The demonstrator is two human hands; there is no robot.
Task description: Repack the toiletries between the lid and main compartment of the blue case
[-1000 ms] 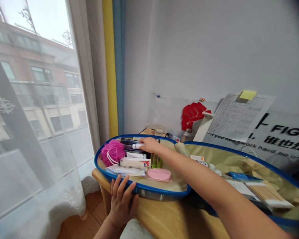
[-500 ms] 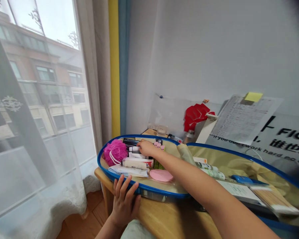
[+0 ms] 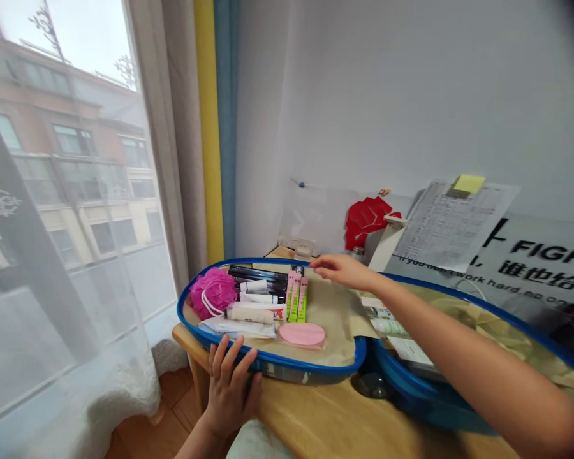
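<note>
A blue-rimmed open case (image 3: 316, 370) lies on a wooden table. Its left half holds a magenta bath puff (image 3: 213, 291), dark pens or tubes, white tubes (image 3: 251, 312), pink-and-green sticks (image 3: 297, 296) and a pink oval pad (image 3: 302, 334). My left hand (image 3: 233, 382) rests with spread fingers against the near rim. Above the back rim, just right of the pink-and-green sticks, hovers my right hand (image 3: 337, 269); its fingers are extended together, and nothing shows in them.
The case's right half holds a green-and-white tube (image 3: 387, 326) and a white box, partly behind my right forearm. A clip stand with papers (image 3: 452, 223) and a red paper shape (image 3: 368, 220) stand behind. Curtains (image 3: 186, 127) hang at the left.
My right hand has lifted from the white tubes and moved right, past the pink-and-green sticks, uncovering them. My left hand stays at the rim. The view has shifted slightly.
</note>
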